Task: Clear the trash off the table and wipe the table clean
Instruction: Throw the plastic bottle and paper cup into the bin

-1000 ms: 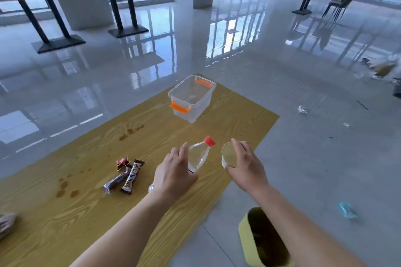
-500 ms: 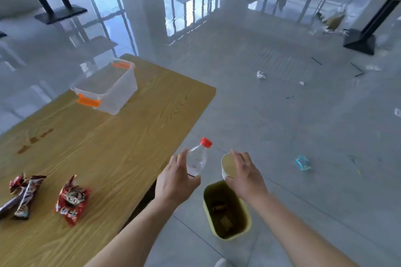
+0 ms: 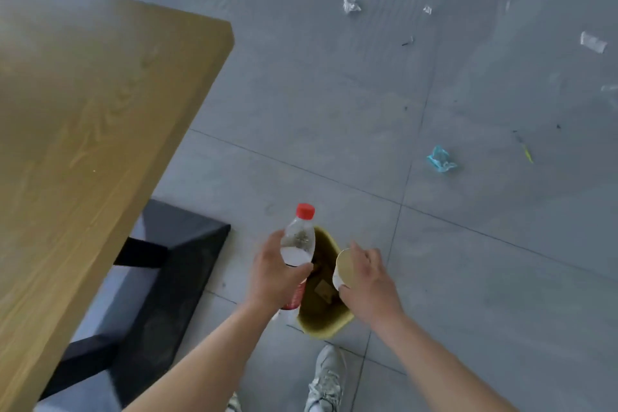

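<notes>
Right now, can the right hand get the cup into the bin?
Probably yes. The right hand holds the paper cup just above the open yellow bin. Nothing covers the opening; the left hand with the bottle sits at the opposite rim.

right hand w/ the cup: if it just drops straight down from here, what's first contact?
Most likely the yellow bin: the right hand holds the paper cup over its right rim, so it may meet rim before interior. Depth is unclear from one view.
</notes>
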The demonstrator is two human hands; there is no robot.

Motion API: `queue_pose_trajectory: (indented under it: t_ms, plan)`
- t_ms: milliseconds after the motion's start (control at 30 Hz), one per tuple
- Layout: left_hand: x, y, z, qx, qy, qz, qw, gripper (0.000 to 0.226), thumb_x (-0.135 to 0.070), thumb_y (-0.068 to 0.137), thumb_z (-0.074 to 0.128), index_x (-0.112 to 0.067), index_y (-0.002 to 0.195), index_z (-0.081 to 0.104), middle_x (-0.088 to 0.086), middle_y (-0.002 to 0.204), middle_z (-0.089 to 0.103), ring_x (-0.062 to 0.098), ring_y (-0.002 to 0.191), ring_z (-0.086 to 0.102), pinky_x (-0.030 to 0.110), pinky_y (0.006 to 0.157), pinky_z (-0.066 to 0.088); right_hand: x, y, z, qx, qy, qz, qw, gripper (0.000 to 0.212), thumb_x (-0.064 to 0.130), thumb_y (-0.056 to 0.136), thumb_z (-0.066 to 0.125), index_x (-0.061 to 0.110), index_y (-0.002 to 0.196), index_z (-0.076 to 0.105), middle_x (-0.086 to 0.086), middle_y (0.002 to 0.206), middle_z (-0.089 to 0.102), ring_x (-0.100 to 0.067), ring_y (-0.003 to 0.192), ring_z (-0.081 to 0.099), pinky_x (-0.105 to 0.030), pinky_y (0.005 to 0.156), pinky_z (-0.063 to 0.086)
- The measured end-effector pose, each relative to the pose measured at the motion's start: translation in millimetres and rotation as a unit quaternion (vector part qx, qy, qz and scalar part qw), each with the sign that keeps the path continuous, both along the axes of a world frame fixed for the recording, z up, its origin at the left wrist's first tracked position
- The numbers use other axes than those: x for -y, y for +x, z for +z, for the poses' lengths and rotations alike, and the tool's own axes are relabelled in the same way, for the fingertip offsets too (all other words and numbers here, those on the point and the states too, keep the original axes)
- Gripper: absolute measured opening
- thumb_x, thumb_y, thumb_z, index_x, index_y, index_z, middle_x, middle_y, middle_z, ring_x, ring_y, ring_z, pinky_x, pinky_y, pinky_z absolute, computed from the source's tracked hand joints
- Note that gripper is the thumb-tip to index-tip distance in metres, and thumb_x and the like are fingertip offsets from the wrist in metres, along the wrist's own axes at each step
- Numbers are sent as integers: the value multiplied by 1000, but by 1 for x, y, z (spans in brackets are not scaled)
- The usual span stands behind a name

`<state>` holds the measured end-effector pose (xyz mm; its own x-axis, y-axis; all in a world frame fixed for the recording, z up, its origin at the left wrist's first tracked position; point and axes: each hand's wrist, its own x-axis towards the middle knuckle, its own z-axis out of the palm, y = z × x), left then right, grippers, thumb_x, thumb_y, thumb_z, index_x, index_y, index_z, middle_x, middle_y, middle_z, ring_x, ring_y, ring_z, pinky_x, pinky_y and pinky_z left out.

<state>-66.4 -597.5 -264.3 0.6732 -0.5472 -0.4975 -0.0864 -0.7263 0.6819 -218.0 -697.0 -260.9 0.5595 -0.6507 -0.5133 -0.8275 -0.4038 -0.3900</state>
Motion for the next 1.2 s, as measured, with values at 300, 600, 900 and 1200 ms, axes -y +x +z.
queue_pose_trajectory:
  t_ms: [300, 600, 900, 1200]
  plan:
    - [46, -29, -158, -44, 29, 67, 996, 65, -39, 70, 83, -35, 123, 46, -19, 98, 54, 9, 89, 57, 31, 74, 52, 13, -6, -151, -19, 44, -32, 998, 78, 18, 83, 65, 27, 148, 23, -1, 129, 32, -22, 111, 46, -22, 83, 38]
    - [48, -36, -243, -16, 106, 68, 992, 68, -36, 76, 78, -26, 133, 42, -5, 119, 54, 13, 89, 55, 22, 67, 48, 10, -1, -227, -42, 25, 23, 999, 77, 19, 91, 60, 29, 151, 14, -4, 145, 24, -26, 132, 36, -35, 106, 42]
    - [53, -33, -259, 34, 199, 16, 979, 95, -40, 81, 72, -19, 152, 13, 7, 140, 38, 25, 112, 54, 31, 76, 53, 4, 0, -256, -63, 4, 61, 996, 85, 24, 88, 68, 30, 152, 13, -3, 150, 20, -26, 134, 35, -35, 104, 46]
    - [31, -23, -234, 178, 166, -166, 956, 78, -32, 86, 60, -25, 151, 17, -1, 140, 37, 19, 120, 43, 33, 92, 51, 1, 2, -245, -49, -24, 71, 996, 74, 36, 91, 62, 27, 151, 19, -1, 151, 27, -23, 136, 32, -34, 109, 40]
